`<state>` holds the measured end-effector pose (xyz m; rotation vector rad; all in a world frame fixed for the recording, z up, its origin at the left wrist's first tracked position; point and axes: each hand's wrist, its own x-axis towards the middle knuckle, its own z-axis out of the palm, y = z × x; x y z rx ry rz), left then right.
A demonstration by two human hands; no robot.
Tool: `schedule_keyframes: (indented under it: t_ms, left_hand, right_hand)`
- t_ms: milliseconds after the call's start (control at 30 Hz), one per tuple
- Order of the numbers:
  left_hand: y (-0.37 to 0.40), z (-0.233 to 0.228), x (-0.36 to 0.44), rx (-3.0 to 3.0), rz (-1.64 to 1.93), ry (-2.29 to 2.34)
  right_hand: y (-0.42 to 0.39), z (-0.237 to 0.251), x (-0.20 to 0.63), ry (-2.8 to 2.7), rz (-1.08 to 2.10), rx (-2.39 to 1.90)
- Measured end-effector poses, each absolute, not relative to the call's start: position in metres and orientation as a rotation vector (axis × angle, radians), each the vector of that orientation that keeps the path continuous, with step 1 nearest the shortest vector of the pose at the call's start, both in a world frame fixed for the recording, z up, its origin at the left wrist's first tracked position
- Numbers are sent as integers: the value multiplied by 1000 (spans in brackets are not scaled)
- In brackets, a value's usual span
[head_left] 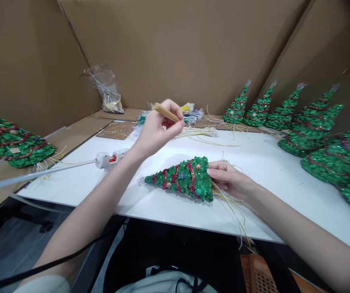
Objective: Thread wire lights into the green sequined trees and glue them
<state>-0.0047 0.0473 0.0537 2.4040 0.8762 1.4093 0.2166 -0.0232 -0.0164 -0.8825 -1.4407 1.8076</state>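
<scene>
Lying on its side on a white desk [269,171], a green sequined cone-shaped Christmas tree ornament [183,179] points its tip to the left. Red garland bands and small gold beads cross its surface, and thin yellow wire strands [232,207] trail from its wide base toward the near desk edge. The right hand [228,177] is closed on that wide base, fingers touching the sequins and holding the ornament down. The left hand [156,130] is raised above the desk, well behind the ornament, its fingers pinched shut around a short tan wooden stick [166,112] held at a slant.

Just left of the raised arm lies a white glue gun with a red trigger [109,158], a long clear glue rod [34,174] sticking out of it to the left. Behind the hands, bundles of yellow, white and teal wire stems [193,118] rest near the back of the desk. A row of finished green sequined trees [281,112] lines the right side, and one more finished tree [14,140] lies at far left. A clear plastic bag [106,87] leans against brown cardboard walls [177,44] that surround the desk.
</scene>
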Motion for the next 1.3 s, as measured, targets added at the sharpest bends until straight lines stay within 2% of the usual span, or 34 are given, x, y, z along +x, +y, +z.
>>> schedule_keyframes:
  t_ms: [100,333,533,800,1300]
  left_hand:
    - [36,59,-7,1964,1568,531]
    - [14,45,-5,1712,1108,217]
    - [12,29,-3,1639,888,274]
    - [10,21,11,1629,1006,354]
    - [12,15,11,1703,990,387]
  right_hand:
    - [-24,-16,217,-1441,1805,-873]
    - [-25,-15,217,-1456,1775,-889]
    - [-24,-16,216,-1469,1763,-887]
    - [-25,-15,217,-1452,1789,-864]
    - [-25,-16,216,-1443,1777,-857]
